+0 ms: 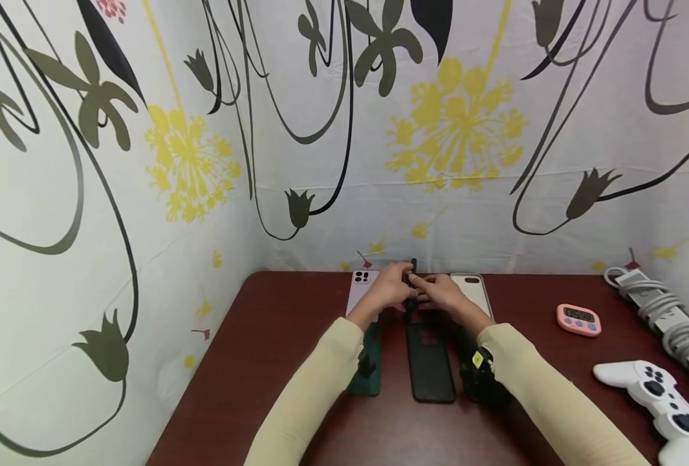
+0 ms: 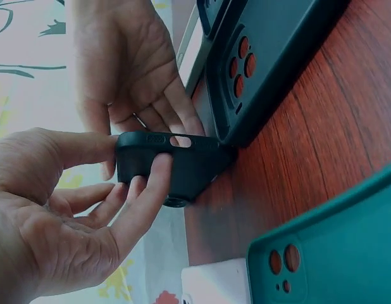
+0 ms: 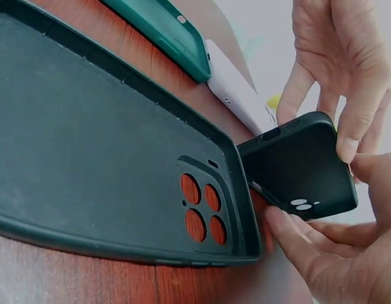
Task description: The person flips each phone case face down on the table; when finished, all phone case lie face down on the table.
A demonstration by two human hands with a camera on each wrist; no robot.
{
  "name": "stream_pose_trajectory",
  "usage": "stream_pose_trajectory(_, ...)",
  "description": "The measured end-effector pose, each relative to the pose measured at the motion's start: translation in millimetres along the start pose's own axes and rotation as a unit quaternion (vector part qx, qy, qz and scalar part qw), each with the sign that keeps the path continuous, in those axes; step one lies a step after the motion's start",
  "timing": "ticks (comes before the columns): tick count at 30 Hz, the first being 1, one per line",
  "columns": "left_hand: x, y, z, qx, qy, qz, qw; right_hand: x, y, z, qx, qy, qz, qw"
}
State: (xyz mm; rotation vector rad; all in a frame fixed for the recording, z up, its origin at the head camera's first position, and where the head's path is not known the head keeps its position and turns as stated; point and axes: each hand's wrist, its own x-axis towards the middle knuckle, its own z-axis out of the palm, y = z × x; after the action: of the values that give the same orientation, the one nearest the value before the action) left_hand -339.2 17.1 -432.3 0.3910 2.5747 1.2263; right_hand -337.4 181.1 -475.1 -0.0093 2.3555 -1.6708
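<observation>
- Head view: both hands meet at the far middle of the dark red surface [image 1: 274, 336]. The left hand [image 1: 392, 288] and the right hand [image 1: 437, 292] together hold a small black phone case [image 1: 413, 266], stood up on edge between them. Below them lies a larger dark case [image 1: 430, 362], open side up, with a teal case [image 1: 373, 362] to its left. A pink timer [image 1: 578, 319] and a white game controller [image 1: 658, 398] sit well apart on the right.
- Left wrist view: the left hand [image 2: 62, 209] pinches the black phone case [image 2: 173, 166] between thumb and fingers along its rim. One corner of it rests against the end of the larger dark case [image 2: 271, 63].
- Right wrist view: the right hand [image 3: 347, 253] grasps the lower edge with curled fingertips; the left hand's fingers [image 3: 350, 126] press the top.
- Judgement: the case looks light, thin and bendy, with a matt, probably grippy skin. Best held by its stiffer rim or corners, not the flat back, which would flex.
</observation>
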Motion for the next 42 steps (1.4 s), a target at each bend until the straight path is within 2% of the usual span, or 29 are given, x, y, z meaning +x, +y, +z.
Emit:
stream_pose_trajectory(11,4.4,-2.2,8.8,-0.076,-0.017,-0.016,0.9968,-1.9,-0.3,-4.3,0.022,0.048,-0.006,0.999)
stream_pose_trajectory(17,2.7,-14.4,13.0,-0.067,-0.035,-0.044,0.9962,-5.4,3.2,-0.4,-0.023,0.108,-0.019,0.994)
stream_pose_trajectory(21,2.7,-21.8,16.5,-0.062,-0.04,-0.059,0.9955,-6.1,5.7,1.9,-0.022,0.135,-0.011,0.991)
stream_pose_trajectory(29,3.3,-25.5,17.9,-0.08,-0.03,-0.065,0.9942,-7.2,4.3,2.0,0.009,0.154,0.008,0.988)
stream_pose_trajectory(36,3.2,-28.9,19.3,-0.129,-0.027,-0.057,0.9897,-9.4,3.6,-1.3,0.057,0.15,0.014,0.987)
stream_pose_trajectory(42,5.2,-31.4,21.4,-0.146,-0.016,-0.063,0.9872,-10.4,7.0,-5.2,0.087,0.141,0.019,0.986)
